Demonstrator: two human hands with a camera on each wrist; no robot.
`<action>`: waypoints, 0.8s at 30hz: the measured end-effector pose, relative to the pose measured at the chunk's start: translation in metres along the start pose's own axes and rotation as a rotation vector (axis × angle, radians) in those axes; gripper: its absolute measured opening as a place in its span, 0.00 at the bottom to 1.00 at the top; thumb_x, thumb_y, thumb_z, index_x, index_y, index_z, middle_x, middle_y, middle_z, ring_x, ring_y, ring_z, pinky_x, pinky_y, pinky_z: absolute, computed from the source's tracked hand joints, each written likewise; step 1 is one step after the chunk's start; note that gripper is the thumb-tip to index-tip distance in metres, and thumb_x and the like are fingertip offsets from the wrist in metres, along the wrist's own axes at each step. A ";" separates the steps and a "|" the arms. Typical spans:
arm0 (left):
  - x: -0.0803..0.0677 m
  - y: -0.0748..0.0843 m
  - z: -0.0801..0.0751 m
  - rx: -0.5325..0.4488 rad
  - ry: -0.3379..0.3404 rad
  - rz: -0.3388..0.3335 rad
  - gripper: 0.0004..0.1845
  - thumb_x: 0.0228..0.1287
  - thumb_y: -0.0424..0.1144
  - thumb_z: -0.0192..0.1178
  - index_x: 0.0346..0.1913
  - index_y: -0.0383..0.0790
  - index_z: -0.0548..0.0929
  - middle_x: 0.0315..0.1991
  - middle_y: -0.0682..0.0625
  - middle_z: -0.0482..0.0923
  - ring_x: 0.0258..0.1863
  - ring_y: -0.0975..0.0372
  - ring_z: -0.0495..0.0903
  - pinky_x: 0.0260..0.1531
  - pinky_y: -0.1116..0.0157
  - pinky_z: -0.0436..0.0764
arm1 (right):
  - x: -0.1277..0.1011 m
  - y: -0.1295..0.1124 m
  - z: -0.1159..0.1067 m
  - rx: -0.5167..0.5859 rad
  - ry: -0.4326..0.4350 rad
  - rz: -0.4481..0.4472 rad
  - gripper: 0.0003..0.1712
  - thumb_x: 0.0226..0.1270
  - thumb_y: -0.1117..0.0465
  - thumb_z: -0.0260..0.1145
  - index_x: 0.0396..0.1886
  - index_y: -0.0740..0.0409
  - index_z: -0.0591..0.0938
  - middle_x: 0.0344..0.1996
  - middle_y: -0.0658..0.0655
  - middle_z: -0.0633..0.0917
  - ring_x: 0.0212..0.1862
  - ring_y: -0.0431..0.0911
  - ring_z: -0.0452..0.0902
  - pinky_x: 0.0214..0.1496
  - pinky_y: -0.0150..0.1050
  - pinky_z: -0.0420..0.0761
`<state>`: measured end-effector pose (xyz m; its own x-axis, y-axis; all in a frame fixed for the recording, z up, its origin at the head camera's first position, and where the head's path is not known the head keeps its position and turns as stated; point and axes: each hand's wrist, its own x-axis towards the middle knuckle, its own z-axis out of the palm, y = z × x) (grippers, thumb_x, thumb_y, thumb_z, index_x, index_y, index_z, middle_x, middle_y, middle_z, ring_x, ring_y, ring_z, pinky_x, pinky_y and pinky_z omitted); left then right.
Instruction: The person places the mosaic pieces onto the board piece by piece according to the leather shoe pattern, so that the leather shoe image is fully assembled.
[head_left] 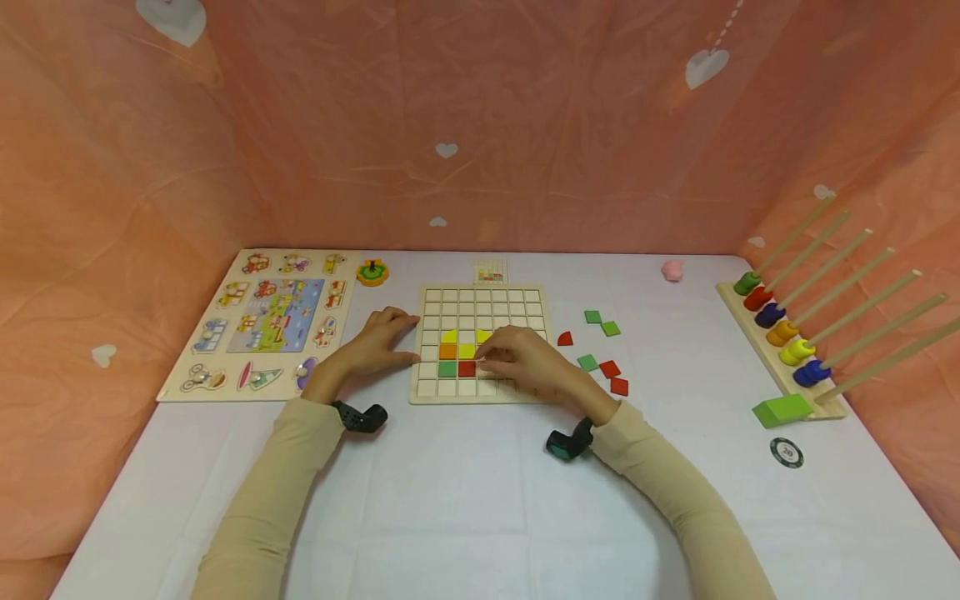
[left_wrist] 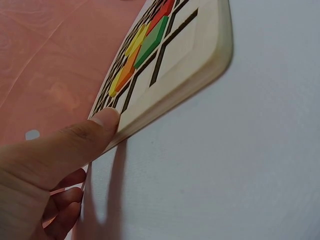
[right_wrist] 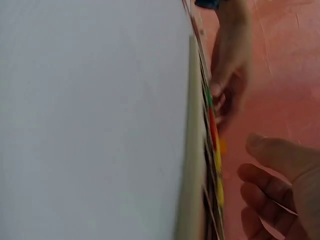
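A wooden grid board (head_left: 517,297) lies at the table's middle, holding yellow (head_left: 448,337), orange (head_left: 447,352), green (head_left: 447,368) and red (head_left: 467,368) tiles. My left hand (head_left: 378,340) rests against the board's left edge. In the left wrist view its thumb (left_wrist: 80,142) presses the board's side (left_wrist: 200,65). My right hand (head_left: 525,360) lies over the board's lower right cells, fingertips beside the red tile. In the right wrist view its fingers (right_wrist: 272,187) hang loosely curled above the board (right_wrist: 192,150), with no tile seen in them.
Loose green tiles (head_left: 602,322) and red tiles (head_left: 613,377) lie right of the board. A picture peg puzzle (head_left: 258,321) lies left, a pattern card (head_left: 491,271) behind. A rod rack with coloured rings (head_left: 783,333), a green block (head_left: 782,410) and a chip (head_left: 786,452) sit at the right.
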<state>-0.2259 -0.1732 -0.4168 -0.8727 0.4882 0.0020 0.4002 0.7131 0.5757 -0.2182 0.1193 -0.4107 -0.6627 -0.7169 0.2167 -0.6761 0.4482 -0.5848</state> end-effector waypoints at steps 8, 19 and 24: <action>-0.001 -0.001 -0.001 -0.001 0.000 -0.001 0.38 0.57 0.43 0.66 0.66 0.30 0.64 0.60 0.35 0.61 0.59 0.46 0.57 0.61 0.47 0.57 | -0.030 0.019 -0.041 0.006 0.117 -0.017 0.13 0.55 0.67 0.70 0.42 0.62 0.83 0.36 0.56 0.84 0.33 0.43 0.75 0.34 0.39 0.77; 0.000 -0.001 -0.001 -0.010 -0.007 -0.008 0.38 0.57 0.44 0.65 0.66 0.30 0.64 0.60 0.36 0.61 0.59 0.46 0.57 0.61 0.48 0.58 | -0.087 0.040 -0.070 -0.029 0.201 0.116 0.15 0.53 0.67 0.71 0.43 0.64 0.82 0.34 0.57 0.82 0.34 0.44 0.74 0.37 0.39 0.77; 0.000 -0.001 0.000 -0.010 -0.010 -0.009 0.38 0.57 0.44 0.65 0.66 0.31 0.64 0.60 0.36 0.61 0.59 0.46 0.57 0.61 0.47 0.58 | -0.109 0.046 -0.079 -0.069 0.223 0.224 0.18 0.51 0.66 0.72 0.44 0.64 0.81 0.35 0.56 0.82 0.36 0.45 0.74 0.38 0.38 0.76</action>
<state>-0.2261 -0.1744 -0.4171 -0.8734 0.4869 -0.0107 0.3898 0.7120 0.5840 -0.2024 0.2600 -0.3999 -0.8466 -0.4650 0.2589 -0.5206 0.6225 -0.5843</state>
